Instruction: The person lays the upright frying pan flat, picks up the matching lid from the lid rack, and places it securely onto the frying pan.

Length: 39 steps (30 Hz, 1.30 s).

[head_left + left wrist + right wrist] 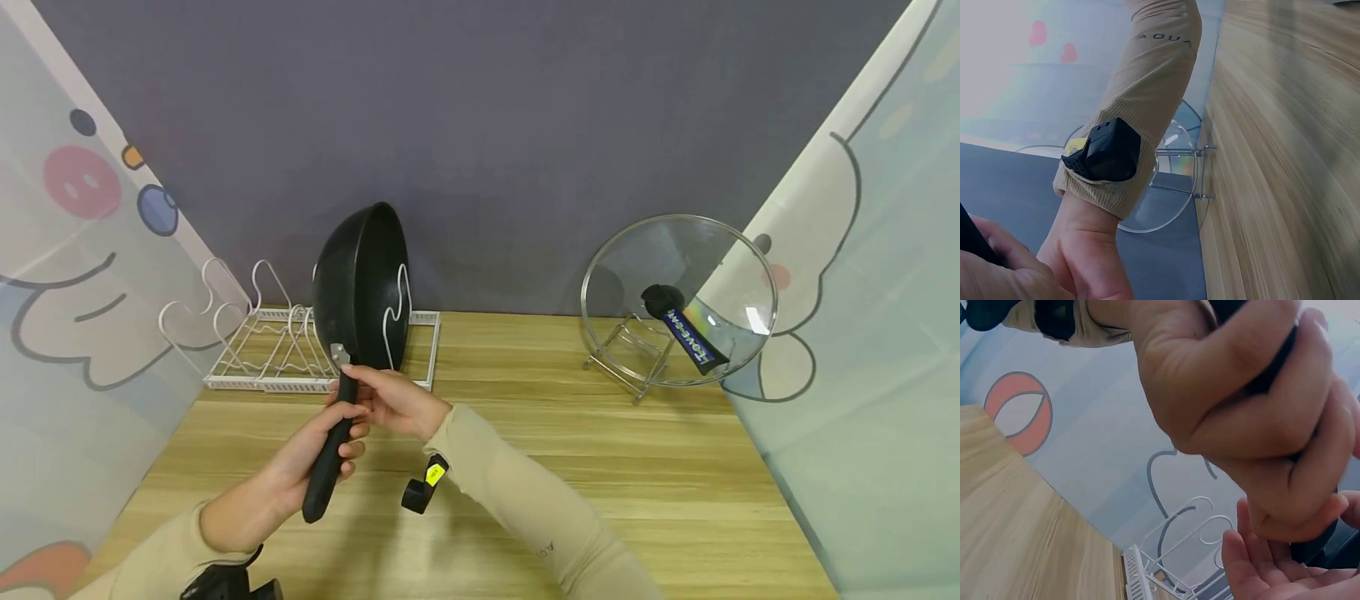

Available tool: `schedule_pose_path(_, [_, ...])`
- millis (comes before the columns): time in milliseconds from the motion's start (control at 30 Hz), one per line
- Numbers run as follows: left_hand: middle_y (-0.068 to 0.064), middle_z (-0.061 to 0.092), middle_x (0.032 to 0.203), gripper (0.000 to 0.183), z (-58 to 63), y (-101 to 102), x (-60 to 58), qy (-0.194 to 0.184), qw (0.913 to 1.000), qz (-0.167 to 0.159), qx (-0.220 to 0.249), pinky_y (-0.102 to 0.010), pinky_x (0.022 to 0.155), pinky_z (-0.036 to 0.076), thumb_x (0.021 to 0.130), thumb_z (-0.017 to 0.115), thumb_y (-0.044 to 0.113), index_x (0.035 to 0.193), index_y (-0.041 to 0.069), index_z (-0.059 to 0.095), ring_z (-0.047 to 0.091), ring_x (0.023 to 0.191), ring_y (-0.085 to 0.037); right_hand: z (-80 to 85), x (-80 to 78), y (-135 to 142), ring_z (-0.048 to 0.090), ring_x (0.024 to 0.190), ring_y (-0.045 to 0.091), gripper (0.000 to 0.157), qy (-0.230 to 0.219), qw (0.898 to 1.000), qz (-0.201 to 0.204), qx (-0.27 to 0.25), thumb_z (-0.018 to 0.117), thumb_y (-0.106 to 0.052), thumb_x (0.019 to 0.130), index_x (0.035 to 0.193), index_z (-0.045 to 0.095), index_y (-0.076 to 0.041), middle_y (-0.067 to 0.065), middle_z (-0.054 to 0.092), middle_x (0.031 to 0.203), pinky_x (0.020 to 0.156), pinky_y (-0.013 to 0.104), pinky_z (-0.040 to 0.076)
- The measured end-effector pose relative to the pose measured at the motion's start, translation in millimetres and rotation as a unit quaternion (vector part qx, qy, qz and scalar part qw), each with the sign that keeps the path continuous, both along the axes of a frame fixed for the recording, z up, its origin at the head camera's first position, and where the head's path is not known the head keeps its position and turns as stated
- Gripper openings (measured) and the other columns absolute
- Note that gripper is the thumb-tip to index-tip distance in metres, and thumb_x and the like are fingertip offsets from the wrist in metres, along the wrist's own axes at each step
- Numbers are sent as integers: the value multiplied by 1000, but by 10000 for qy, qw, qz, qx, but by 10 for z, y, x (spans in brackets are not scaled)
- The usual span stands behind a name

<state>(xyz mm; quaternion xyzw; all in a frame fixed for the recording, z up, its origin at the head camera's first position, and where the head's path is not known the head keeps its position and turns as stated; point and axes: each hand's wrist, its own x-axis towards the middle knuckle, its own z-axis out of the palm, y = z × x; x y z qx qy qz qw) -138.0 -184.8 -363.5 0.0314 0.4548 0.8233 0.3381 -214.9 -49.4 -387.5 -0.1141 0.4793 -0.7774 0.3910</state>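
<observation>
A deep black wok [337,283] stands on its side at the right end of the white wire rack [262,383], its open side facing right. One of the rack's wavy wires passes in front of it. Its long black handle [322,483] points toward me, tilted down. My left hand [318,446] grips the handle around its middle, fingers wrapped round it. Higher up, by the metal joint, my right hand [397,402] holds the handle, thumb in front and fingers behind. In the right wrist view the right hand [1279,572] lies below the left hand [1247,406], palm up.
A glass lid [615,250] with a black handle leans on a small metal stand [637,379] to the right. The wood-grain table [562,450] runs up to a grey back wall [510,167]. Printed cartoon panels [862,375] flank both sides.
</observation>
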Motion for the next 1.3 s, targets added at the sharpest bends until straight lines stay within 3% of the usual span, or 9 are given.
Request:
schedule_pose_path(133, [10,47,73,21,-4,10,-30,106,9999,-73,61,-12,51,45,102,30,20,91,15,47,48,54,3,3,-11,-25,62,72,9,56,-83,9998,-52,151,45,-31,98,127,44,18,-2,67,76,61,18,44])
schedule_pose_path(367, [10,47,75,15,-8,62,-58,123,9998,85,-90,-10,49,41,102,33,19,94,16,45,47,54,4,17,-50,-28,61,69,8,54,-217,9995,-132,175,45,-32,98,126,47,16,-3,67,74,53,16,43])
schedule_pose_path(467, [10,46,74,13,-16,83,-63,159,9998,87,-100,-10,48,41,102,33,19,94,16,43,46,53,4,15,-53,-24,61,69,8,47,-252,9992,-193,224,46,-30,98,117,54,12,-3,67,73,52,16,44])
schedule_pose_path(600, [10,45,73,13,-21,89,-62,230,9997,88,-93,-10,47,41,102,34,20,93,15,41,44,52,3,19,-46,-41,62,72,10,30,-300,9992,-229,122,46,-27,99,95,62,-2,-2,66,73,59,18,48])
schedule_pose_path(733, [10,45,71,11,-17,71,-47,218,9996,139,-99,-10,47,40,102,34,21,94,15,39,43,52,3,34,-27,-77,61,72,8,30,-449,9988,-191,3,44,-26,99,81,63,-12,-2,64,72,58,17,47])
schedule_pose_path(933, [10,45,69,12,-14,60,-47,230,9997,83,-59,-10,47,41,102,31,19,95,15,38,44,53,3,73,-4,-106,58,66,7,35,-688,9973,-253,-100,44,-26,100,73,65,-14,-3,62,68,56,16,46])
schedule_pose_path(1300, [9,47,69,15,-56,6,-13,5,9995,-106,301,-11,48,43,102,28,15,93,15,41,45,54,2,17,20,-137,54,63,6,36,-641,9978,-63,-157,43,-26,101,73,62,-14,-4,59,67,53,16,42])
